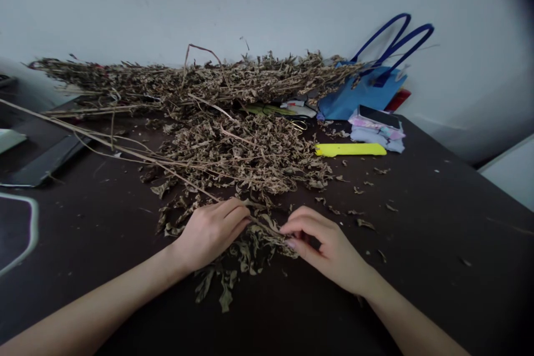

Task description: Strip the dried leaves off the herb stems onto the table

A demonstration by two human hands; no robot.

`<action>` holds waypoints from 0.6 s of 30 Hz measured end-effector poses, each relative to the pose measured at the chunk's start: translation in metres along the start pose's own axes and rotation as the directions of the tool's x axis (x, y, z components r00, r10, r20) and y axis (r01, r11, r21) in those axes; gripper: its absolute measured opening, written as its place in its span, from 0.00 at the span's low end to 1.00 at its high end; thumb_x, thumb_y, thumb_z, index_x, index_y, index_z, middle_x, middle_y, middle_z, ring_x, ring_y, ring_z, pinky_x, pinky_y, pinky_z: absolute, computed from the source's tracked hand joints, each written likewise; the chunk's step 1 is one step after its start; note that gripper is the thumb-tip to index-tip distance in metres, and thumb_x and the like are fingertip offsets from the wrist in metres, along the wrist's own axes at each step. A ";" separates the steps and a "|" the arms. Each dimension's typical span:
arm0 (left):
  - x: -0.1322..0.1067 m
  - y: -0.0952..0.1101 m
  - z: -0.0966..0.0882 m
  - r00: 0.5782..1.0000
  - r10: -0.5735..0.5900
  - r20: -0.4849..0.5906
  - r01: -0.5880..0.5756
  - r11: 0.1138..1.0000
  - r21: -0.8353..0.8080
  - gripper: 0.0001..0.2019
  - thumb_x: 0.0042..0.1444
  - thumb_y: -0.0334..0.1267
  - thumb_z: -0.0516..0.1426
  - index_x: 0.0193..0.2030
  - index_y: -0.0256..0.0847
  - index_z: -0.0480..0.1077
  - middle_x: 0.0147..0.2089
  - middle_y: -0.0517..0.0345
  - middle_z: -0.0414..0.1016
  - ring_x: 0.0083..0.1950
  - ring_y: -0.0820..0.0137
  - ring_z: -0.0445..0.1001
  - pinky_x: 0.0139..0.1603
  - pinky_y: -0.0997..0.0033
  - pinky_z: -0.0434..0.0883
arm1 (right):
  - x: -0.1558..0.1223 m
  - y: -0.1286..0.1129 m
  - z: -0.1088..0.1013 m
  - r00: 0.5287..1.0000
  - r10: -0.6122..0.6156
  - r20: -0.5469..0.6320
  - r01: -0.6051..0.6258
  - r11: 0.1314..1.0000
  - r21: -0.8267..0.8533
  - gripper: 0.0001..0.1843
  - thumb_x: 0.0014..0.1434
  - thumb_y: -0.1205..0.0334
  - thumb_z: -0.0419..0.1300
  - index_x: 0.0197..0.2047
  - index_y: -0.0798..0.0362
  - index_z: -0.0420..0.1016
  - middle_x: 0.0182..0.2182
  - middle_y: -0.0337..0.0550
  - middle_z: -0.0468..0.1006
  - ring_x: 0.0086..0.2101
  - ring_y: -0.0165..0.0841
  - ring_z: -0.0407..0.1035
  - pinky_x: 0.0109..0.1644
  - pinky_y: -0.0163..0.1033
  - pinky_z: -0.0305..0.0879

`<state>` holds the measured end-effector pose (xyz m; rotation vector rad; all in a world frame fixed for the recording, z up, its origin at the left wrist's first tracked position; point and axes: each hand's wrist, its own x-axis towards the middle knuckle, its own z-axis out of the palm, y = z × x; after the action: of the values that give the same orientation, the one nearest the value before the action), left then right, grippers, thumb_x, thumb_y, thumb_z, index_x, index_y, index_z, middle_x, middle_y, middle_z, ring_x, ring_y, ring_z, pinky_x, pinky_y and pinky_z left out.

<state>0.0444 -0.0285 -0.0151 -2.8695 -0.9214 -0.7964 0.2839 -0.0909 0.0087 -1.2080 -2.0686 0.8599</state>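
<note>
My left hand (pixel 214 229) is closed around the long thin stem of a dried leafy stalk (pixel 267 228), low in the middle of the view. The bare end of that stem runs off to the upper left. To its right, my right hand (pixel 323 242) pinches the leafy part between thumb and fingers. Greyish-green dried leaves (pixel 227 286) hang below the stalk and lie on the dark table (pixel 434 233). Just beyond my hands spreads a heap of loose, curled brown leaves (pixel 250 150), with several bare stems lying across it.
A long bundle of dried stalks (pixel 200 80) lies along the wall. At the right are a blue bag (pixel 354 94), a phone (pixel 379 117) on folded cloth (pixel 377 136), and a yellow cutter-like tool (pixel 350 149). Scissors (pixel 298 125) show behind the heap. A flat dark object (pixel 50 161) lies left.
</note>
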 end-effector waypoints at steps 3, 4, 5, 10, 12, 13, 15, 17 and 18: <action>0.001 0.001 0.000 1.000 0.000 0.001 0.000 1.000 -0.006 0.06 0.61 0.34 0.49 0.40 0.38 0.67 0.36 0.56 0.72 0.33 0.72 0.73 0.32 0.74 0.71 | 0.000 0.000 0.003 1.000 -0.020 0.023 0.021 0.999 -0.032 0.09 0.61 0.66 0.51 0.42 0.48 0.70 0.39 0.43 0.68 0.38 0.32 0.65 0.41 0.38 0.63; 0.001 0.001 0.000 1.000 0.000 0.003 0.000 1.000 -0.008 0.07 0.61 0.34 0.49 0.40 0.38 0.67 0.36 0.56 0.72 0.33 0.72 0.73 0.31 0.74 0.71 | 0.000 0.001 0.003 1.000 -0.010 0.013 0.010 0.999 -0.042 0.09 0.61 0.66 0.51 0.42 0.48 0.70 0.39 0.43 0.67 0.38 0.32 0.65 0.41 0.39 0.63; 0.001 0.001 -0.001 1.000 0.000 0.004 0.000 1.000 -0.011 0.07 0.61 0.34 0.49 0.40 0.38 0.67 0.36 0.56 0.72 0.33 0.72 0.73 0.31 0.74 0.71 | 0.001 0.001 0.004 1.000 0.007 -0.002 -0.007 0.999 -0.048 0.09 0.61 0.66 0.51 0.42 0.48 0.70 0.39 0.44 0.67 0.37 0.32 0.65 0.40 0.38 0.64; -0.001 0.000 0.001 1.000 0.002 -0.002 -0.002 1.000 -0.017 0.07 0.61 0.34 0.49 0.40 0.38 0.67 0.37 0.56 0.72 0.34 0.72 0.73 0.32 0.74 0.70 | 0.001 0.002 0.004 0.995 0.085 -0.054 -0.087 0.995 -0.041 0.08 0.62 0.64 0.50 0.39 0.49 0.70 0.37 0.44 0.68 0.32 0.31 0.65 0.35 0.37 0.63; -0.001 0.000 0.002 1.000 -0.003 0.007 0.003 1.000 -0.016 0.07 0.61 0.34 0.49 0.40 0.38 0.67 0.37 0.56 0.72 0.34 0.72 0.73 0.32 0.74 0.70 | 0.001 0.002 0.004 0.994 0.106 -0.029 -0.107 0.994 -0.023 0.07 0.61 0.64 0.51 0.38 0.49 0.70 0.36 0.43 0.68 0.32 0.30 0.65 0.34 0.37 0.62; -0.002 0.000 0.002 1.000 -0.002 0.012 0.002 1.000 -0.016 0.07 0.61 0.34 0.49 0.40 0.38 0.67 0.37 0.56 0.72 0.34 0.72 0.73 0.32 0.74 0.70 | 0.001 0.002 0.004 0.993 0.117 -0.011 -0.117 0.993 -0.014 0.07 0.61 0.64 0.52 0.38 0.49 0.70 0.36 0.42 0.68 0.32 0.30 0.65 0.33 0.36 0.62; -0.002 0.000 0.003 1.000 0.005 0.014 -0.005 1.000 -0.018 0.07 0.61 0.33 0.49 0.41 0.38 0.67 0.37 0.55 0.72 0.34 0.72 0.73 0.32 0.74 0.70 | 0.001 0.002 0.005 0.991 0.136 0.019 -0.136 0.991 0.000 0.05 0.60 0.64 0.54 0.37 0.49 0.70 0.35 0.41 0.69 0.32 0.30 0.65 0.33 0.36 0.61; -0.003 0.001 0.003 1.000 0.015 0.011 -0.015 1.000 -0.018 0.07 0.61 0.33 0.49 0.41 0.38 0.67 0.38 0.55 0.73 0.34 0.72 0.73 0.32 0.74 0.70 | 0.002 0.003 0.007 0.988 0.150 0.038 -0.151 0.988 0.015 0.04 0.59 0.64 0.55 0.36 0.50 0.71 0.34 0.40 0.69 0.32 0.30 0.65 0.35 0.36 0.62; -0.003 0.001 0.003 1.000 0.018 0.008 -0.018 1.000 -0.018 0.06 0.61 0.33 0.50 0.41 0.38 0.67 0.38 0.55 0.73 0.34 0.72 0.73 0.32 0.74 0.70 | 0.002 0.003 0.007 0.986 0.158 0.045 -0.159 0.987 0.025 0.03 0.58 0.64 0.56 0.35 0.50 0.71 0.34 0.40 0.69 0.32 0.30 0.65 0.36 0.36 0.62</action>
<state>0.0446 -0.0303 -0.0192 -2.8941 -0.8927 -0.7955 0.2793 -0.0895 0.0023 -1.3639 -2.0072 0.9926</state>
